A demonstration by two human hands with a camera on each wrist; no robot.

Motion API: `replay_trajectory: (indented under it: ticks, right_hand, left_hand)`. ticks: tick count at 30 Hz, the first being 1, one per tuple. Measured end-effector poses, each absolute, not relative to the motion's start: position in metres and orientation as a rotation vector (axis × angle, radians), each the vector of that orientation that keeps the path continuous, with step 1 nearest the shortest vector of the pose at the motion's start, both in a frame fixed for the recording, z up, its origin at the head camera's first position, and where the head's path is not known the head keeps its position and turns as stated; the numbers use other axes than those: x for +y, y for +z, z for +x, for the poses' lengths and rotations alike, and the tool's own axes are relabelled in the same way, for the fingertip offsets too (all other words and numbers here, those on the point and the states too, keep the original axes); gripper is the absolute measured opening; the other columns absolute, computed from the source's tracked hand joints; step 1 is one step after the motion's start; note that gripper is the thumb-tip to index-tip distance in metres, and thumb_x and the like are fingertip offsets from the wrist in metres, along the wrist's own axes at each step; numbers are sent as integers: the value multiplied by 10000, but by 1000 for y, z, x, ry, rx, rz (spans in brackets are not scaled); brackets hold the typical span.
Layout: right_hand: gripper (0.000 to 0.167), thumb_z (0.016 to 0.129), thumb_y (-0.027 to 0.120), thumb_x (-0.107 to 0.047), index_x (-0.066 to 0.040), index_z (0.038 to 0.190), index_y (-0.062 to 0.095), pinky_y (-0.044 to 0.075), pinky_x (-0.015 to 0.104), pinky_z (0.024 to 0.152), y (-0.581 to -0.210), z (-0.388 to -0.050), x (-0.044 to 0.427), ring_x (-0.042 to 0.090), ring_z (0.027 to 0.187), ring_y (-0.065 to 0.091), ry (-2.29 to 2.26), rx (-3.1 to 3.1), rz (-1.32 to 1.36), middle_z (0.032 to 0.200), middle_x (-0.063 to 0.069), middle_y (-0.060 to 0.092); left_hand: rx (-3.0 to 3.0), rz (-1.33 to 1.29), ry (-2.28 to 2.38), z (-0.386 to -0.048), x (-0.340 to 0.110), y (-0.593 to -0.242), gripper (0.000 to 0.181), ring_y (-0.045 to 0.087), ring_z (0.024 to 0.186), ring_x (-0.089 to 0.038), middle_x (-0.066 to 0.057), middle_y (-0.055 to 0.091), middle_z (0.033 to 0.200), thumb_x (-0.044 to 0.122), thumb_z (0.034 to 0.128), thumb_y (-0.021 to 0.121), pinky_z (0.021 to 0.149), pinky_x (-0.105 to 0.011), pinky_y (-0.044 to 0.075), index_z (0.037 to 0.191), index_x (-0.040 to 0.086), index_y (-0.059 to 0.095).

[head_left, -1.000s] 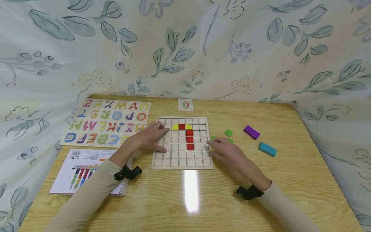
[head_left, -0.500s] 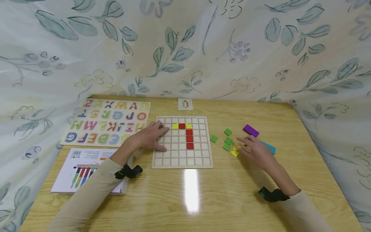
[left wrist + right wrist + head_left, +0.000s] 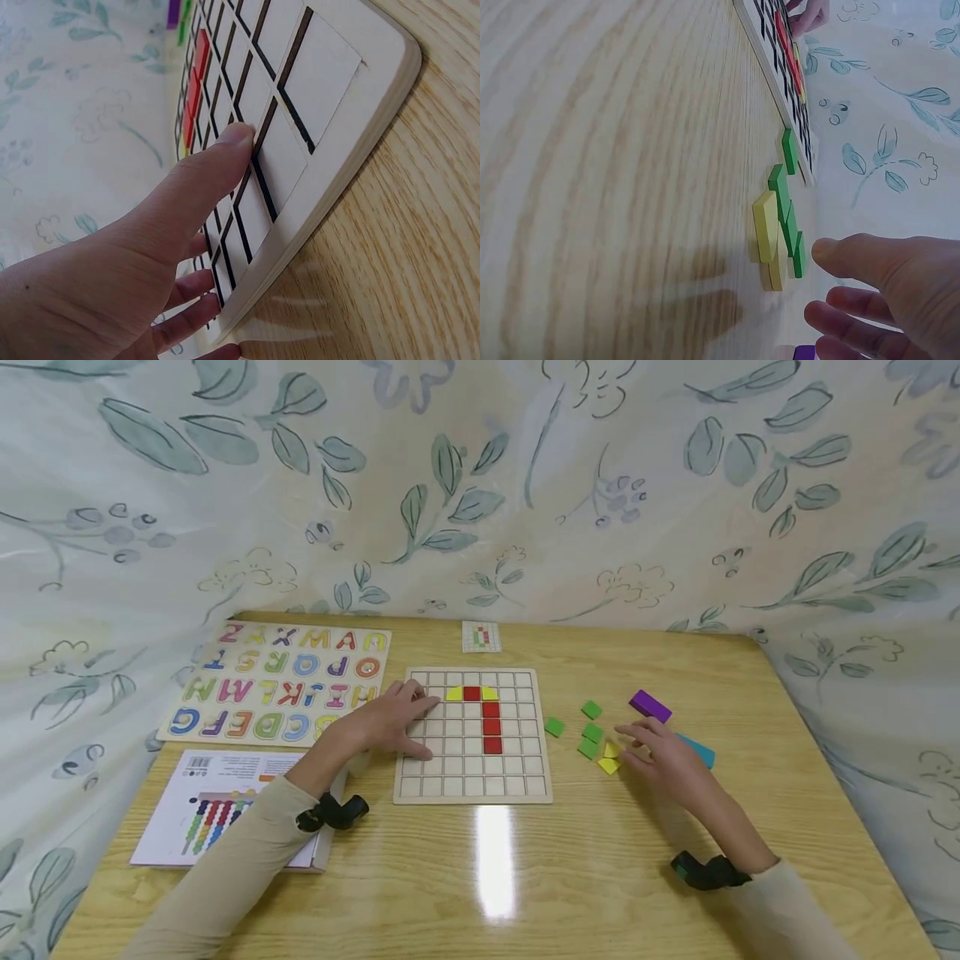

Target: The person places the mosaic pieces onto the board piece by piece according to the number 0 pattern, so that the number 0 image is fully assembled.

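1. Moved since a second ago: right hand (image 3: 667, 756), from beside the right edge of the grid board (image 3: 452, 787) across to the loose yellow tiles (image 3: 608, 766). These now show, as do all four green tiles (image 3: 592, 732). Left hand (image 3: 390, 720) and tiles on the board: same places.
2. Grid board flat at mid-table. On it, a red tile between two yellow pieces (image 3: 454, 694); three more red tiles (image 3: 492, 727) run down in a column below the right-hand yellow.
3. Left hand: thumb and fingers spread wide at the board's left edge; thumb rests on the grid. Nothing gripped.
4. Right hand: thumb apart from loosely bent fingers, moderate gap, nothing held. Thumb near the two loose yellow tiles; hand partly hides the blue block (image 3: 697, 752). Purple block (image 3: 649, 706) just beyond the fingers.
5. Left wrist view adds the thumb pad on the grid lines and the board's thick, rounded rim.
6. Right wrist view adds the gap under the palm side, the tiles' thickness and hand shadows on the wood.
7. Head view alone gives the small pattern card (image 3: 480, 637) behind the board, letter puzzle (image 3: 258, 708) at left, and white box (image 3: 168, 802) nearer, partly under the left forearm.
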State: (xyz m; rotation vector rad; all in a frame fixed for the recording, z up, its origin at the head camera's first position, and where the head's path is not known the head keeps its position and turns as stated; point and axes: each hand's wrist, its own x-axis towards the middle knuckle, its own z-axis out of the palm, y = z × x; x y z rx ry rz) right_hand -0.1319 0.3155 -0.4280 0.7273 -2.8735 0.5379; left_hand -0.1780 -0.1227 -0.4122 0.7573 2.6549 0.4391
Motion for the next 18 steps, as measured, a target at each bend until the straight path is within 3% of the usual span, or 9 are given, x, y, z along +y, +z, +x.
replay_trajectory:
  ticks: [18]
  right_hand:
    - [146,788,745,26,-35,917,712,555,312,649,-434,-141,307,216,790,658,547,-2867,838,950,101,624]
  left_hand:
    - [2655,767,453,-177,-123,-412,889,373,1184,-286,-140,397,1356,493,788,758,967,-462,439,1487,92,383]
